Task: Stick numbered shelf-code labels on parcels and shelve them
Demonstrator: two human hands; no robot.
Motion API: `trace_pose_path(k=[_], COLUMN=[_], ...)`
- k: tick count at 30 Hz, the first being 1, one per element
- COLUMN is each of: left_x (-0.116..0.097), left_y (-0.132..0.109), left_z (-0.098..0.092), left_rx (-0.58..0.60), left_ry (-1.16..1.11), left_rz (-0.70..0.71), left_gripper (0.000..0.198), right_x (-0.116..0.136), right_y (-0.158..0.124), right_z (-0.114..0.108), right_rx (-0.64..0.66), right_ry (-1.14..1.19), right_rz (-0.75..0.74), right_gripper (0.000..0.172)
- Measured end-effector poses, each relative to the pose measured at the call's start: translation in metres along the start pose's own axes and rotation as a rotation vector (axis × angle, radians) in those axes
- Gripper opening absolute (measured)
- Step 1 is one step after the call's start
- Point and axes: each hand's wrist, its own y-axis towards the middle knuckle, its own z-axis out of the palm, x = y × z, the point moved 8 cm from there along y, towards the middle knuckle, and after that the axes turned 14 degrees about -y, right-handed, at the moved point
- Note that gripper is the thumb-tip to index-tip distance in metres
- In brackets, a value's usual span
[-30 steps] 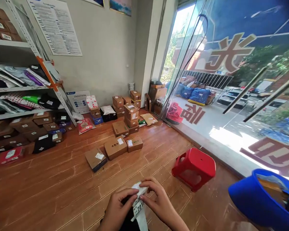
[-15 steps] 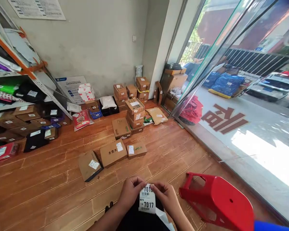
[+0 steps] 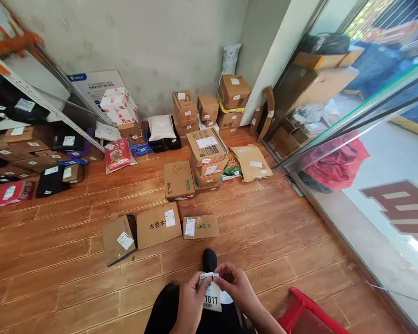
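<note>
Low in the view, my left hand (image 3: 192, 297) pinches the left edge of a strip of white number labels (image 3: 212, 301). The number 7017 shows on its lower part; my thumbs partly cover the print above. My right hand (image 3: 236, 285) is closed on the strip's upper right corner, thumb and forefinger together. White backing paper trails behind the strip. In front of my black shoe (image 3: 209, 260) lie a small carton (image 3: 207, 226), a wider carton (image 3: 153, 234) and a tilted carton (image 3: 114, 239), each with a shipping label.
A stack of cartons (image 3: 207, 150) stands mid-floor beside a flat carton (image 3: 178, 181) and a tan padded parcel (image 3: 252, 162). Parcels fill the shelf (image 3: 38, 99) at left. A red stool (image 3: 310, 311) is at lower right, near the glass door (image 3: 351, 116).
The view has tilted down and come closer to the cartons, bringing my shoe into sight. The red stool has slid mostly out of frame. Both hands still hold the labels.
</note>
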Motion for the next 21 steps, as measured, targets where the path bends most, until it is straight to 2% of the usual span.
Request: trace_pose_path(k=[2, 5, 9, 13, 15, 17, 19, 20, 21], left_x=[0.013, 0.042, 0.111, 0.177, 0.205, 0.229, 0.25, 0.259, 0.268], left_y=[0.031, 0.079, 0.139, 0.181, 0.19, 0.191, 0.185, 0.179, 0.173], left_z=[0.006, 0.002, -0.011, -0.031, -0.038, -0.045, -0.054, -0.061, -0.07], left_rx=[-0.031, -0.123, -0.145, -0.143, -0.095, -0.016, 0.042, 0.051, 0.041], left_ry=[0.108, 0.186, 0.105, 0.24, 0.376, 0.511, 0.577, 0.576, 0.561], left_rz=[0.027, 0.022, -0.127, -0.243, -0.286, -0.295, -0.274, -0.268, -0.266], left_gripper=[0.057, 0.061, 0.066, 0.056, 0.043, 0.036, 0.036, 0.037, 0.037], right_x=[-0.022, -0.063, -0.119, -0.183, -0.213, -0.241, -0.262, -0.272, -0.285], right_y=[0.032, 0.078, 0.137, 0.192, 0.22, 0.248, 0.277, 0.293, 0.311], right_z=[-0.011, -0.018, -0.022, -0.02, -0.047, -0.094, -0.142, -0.158, -0.167], right_rx=[0.023, 0.054, -0.04, 0.041, -0.03, -0.199, -0.348, -0.358, -0.311], right_ry=[-0.007, -0.055, -0.201, -0.233, -0.27, -0.402, -0.673, -0.775, -0.848], right_rz=[0.044, 0.092, 0.094, 0.144, 0.138, 0.122, 0.083, 0.057, 0.038], right_gripper=[0.045, 0.045, 0.04, 0.038, 0.036, 0.032, 0.021, 0.017, 0.014])
